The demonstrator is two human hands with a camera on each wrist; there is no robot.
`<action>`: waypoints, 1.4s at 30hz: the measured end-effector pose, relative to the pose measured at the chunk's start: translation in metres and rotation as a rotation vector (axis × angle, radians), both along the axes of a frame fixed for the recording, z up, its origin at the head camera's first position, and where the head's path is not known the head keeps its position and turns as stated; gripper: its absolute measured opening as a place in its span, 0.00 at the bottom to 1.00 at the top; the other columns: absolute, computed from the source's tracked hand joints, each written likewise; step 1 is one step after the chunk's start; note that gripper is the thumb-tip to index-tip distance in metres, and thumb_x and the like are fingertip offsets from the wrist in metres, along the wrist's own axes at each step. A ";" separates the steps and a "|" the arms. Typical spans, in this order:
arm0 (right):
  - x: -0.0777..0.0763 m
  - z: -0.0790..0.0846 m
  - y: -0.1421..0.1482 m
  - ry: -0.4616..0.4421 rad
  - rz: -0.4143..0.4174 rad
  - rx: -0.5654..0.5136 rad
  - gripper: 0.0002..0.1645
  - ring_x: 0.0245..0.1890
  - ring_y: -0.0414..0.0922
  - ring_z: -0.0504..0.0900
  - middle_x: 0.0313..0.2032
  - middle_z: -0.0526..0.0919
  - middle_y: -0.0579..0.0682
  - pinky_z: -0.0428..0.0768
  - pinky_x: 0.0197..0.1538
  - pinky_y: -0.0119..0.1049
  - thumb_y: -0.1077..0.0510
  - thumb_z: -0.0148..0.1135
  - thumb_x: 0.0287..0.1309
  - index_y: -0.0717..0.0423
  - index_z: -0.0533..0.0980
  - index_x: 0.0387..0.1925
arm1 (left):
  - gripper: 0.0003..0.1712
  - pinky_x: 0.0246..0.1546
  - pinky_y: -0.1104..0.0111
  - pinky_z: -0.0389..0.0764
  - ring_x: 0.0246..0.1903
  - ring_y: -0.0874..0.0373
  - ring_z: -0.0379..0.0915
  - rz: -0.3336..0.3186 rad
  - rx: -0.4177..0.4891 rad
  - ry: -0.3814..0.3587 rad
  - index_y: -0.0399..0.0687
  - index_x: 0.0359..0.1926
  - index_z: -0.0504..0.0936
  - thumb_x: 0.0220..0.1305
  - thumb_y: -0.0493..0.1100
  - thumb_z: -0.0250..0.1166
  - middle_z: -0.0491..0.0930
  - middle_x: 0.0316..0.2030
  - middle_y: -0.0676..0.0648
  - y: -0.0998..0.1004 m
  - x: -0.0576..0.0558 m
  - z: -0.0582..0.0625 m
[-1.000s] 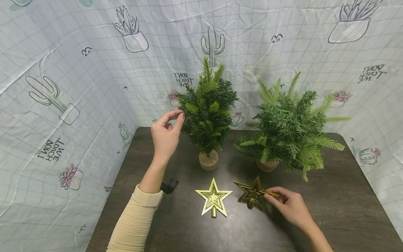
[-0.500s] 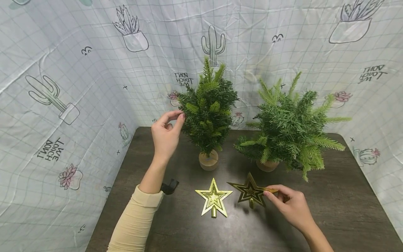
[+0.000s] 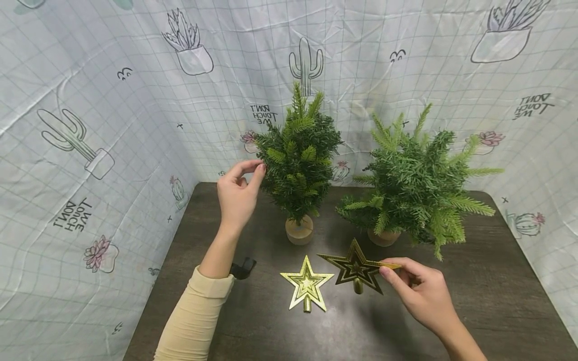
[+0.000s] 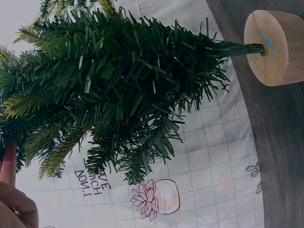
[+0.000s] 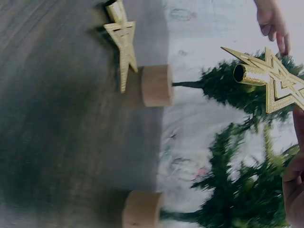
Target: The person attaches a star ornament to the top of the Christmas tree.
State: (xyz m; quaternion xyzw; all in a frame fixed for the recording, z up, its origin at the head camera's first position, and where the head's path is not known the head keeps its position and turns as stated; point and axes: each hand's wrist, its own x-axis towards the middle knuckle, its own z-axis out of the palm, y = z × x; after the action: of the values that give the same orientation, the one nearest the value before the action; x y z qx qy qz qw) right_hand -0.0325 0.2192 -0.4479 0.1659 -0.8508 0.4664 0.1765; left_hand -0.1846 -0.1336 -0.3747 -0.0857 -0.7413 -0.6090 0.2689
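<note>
Gold star (image 3: 355,267): raised above the worktop (image 3: 506,286), just right of the second star (image 3: 306,283) and apart from it; darker face toward the head camera, hollow socket (image 3: 358,286) pointing down and toward the near edge.
Star's feel: probably light, thin moulded plastic under a shiny coat; stiff, yet likely to bend or crack at the sharp points; smooth enough to slip or twist if pinched at only one tip.
Star's hold: presumably firmest at the socket or on the wide middle; weakest at an outer point, with little to resist turning.
Left tree (image 3: 298,168): upright on a round wooden base (image 3: 299,231); likely springy and soft in the needles, wiry within, and quick to tip if pulled high up; best steadied by the stem or base.
Right tree (image 3: 417,180): standing just beside, spread wider, touched by neither of the hands.
Right hand (image 3: 424,296): clamped on the star's right-hand point, thumb on the near side, forearm slanting in from the lower right.
Left hand (image 3: 238,193): well apart from the right, reaching up and forward; thumb and forefinger together at the left tree's outer needles, seemingly pinching a sprig.
</note>
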 end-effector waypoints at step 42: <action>-0.015 0.109 -0.021 0.176 -0.030 -0.180 0.18 0.14 0.33 0.59 0.13 0.68 0.36 0.56 0.16 0.28 0.82 0.70 0.47 0.63 0.88 0.37 | 0.12 0.11 0.71 0.52 0.09 0.65 0.46 -0.024 0.032 0.000 0.45 0.48 0.91 0.71 0.46 0.70 0.90 0.42 0.40 0.000 0.002 -0.001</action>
State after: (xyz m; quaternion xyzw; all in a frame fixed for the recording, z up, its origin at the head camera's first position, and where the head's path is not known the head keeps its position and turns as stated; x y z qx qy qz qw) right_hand -0.0473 0.1978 -0.3388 0.1767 -0.7891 0.5220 0.2715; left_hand -0.1828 -0.1339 -0.3762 -0.0903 -0.7302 -0.6242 0.2630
